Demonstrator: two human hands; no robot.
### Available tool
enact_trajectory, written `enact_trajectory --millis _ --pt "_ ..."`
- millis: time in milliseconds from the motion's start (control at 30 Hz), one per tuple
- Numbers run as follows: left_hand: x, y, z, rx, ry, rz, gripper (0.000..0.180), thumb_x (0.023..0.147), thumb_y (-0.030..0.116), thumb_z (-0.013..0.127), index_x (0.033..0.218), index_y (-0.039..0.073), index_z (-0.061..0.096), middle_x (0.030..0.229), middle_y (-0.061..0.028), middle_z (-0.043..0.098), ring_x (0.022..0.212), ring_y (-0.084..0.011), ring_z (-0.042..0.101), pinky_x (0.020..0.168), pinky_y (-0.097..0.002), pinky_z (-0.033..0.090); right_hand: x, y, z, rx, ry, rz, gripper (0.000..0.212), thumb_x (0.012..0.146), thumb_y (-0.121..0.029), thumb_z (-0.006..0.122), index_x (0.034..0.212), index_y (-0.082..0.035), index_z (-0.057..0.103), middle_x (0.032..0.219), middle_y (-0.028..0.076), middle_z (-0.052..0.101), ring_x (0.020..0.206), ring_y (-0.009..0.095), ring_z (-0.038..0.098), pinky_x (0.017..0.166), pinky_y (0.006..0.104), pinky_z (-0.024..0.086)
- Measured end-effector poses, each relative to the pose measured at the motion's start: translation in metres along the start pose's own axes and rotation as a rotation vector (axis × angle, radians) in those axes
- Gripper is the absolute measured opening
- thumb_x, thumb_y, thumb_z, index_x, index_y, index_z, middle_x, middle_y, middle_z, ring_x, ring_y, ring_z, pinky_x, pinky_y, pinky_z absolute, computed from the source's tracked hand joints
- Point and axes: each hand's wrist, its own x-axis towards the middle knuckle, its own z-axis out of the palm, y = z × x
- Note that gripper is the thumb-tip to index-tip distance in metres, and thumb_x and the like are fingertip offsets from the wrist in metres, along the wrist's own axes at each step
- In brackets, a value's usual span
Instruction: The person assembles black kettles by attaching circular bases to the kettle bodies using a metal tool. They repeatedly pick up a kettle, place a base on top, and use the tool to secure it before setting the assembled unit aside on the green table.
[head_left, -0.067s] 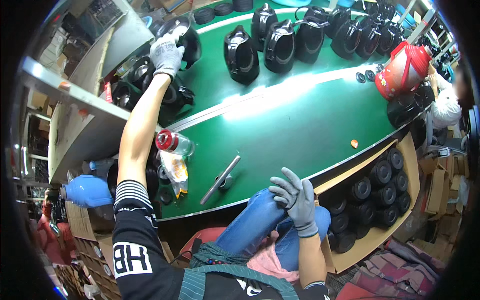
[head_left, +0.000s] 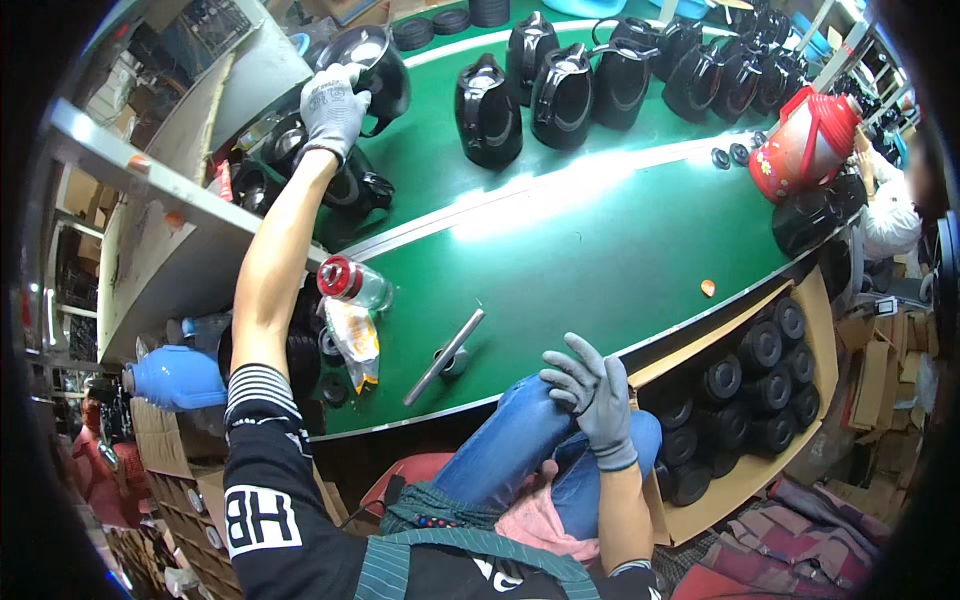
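Observation:
My left hand (head_left: 335, 112), in a grey work glove, reaches far out to the upper left. Its fingers are closed on a glossy black jug (head_left: 382, 75), and the glove hides part of the grip. More black jugs, one of them dark and lying low (head_left: 362, 190), crowd beside and below my left wrist. My right hand (head_left: 590, 395), gloved in grey too, hovers over my lap by the bench's near edge. Its fingers are spread and nothing is in them.
On the green bench (head_left: 560, 260) are a red-lidded glass jar (head_left: 355, 283), a plastic packet (head_left: 352, 340) and a metal bar on a stand (head_left: 445, 357). Black jugs (head_left: 488, 115) line the back. A red flask (head_left: 805, 145) stands right; a carton of black round parts (head_left: 722, 380) sits below. A co-worker (head_left: 890, 215) is far right.
The black jug at my left hand has tilted slightly and shows more of its rounded body. My right hand has barely moved. The whole view has shifted a little.

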Motion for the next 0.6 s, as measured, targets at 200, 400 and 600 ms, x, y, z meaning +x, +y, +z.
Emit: enact_trajectory --millis 200,400,600 --pt "-0.059 0.013 -0.174 -0.362 0.029 0.439 0.039 0.077 0.006 0.085 0.115 0.009 0.079 0.109 -0.0123 0.072 0.108 -0.0341 0.069 0.097 -0.0435 0.055 -0.023 -0.013 0.064 -0.649 -0.088 -0.356 0.058 0.112 -0.025 0.055 0.16 0.005 0.045 0.149 0.018 0.063 0.136 0.03 0.063 0.114 0.0394 0.05" --pt "-0.161 0.06 -0.293 -0.64 -0.406 0.732 0.035 0.074 0.011 0.089 0.106 0.008 0.076 0.106 -0.0086 0.07 0.108 -0.0305 0.069 0.095 -0.0412 0.055 -0.067 -0.069 0.161 -1.612 -0.148 -1.187 0.079 0.086 -0.026 0.086 0.156 -0.013 0.052 0.16 0.021 0.05 0.147 0.047 0.048 0.118 0.0554 0.045" --pt "-0.241 0.091 -0.325 -1.047 -0.753 0.828 0.04 0.074 0.003 0.089 0.112 0.009 0.078 0.108 -0.007 0.073 0.108 -0.0288 0.07 0.096 -0.0423 0.054 -0.141 -0.046 0.159 -1.403 -0.54 -0.879 0.058 0.073 -0.011 0.096 0.122 -0.008 0.065 0.15 0.02 0.061 0.138 0.039 0.061 0.11 0.0479 0.054"
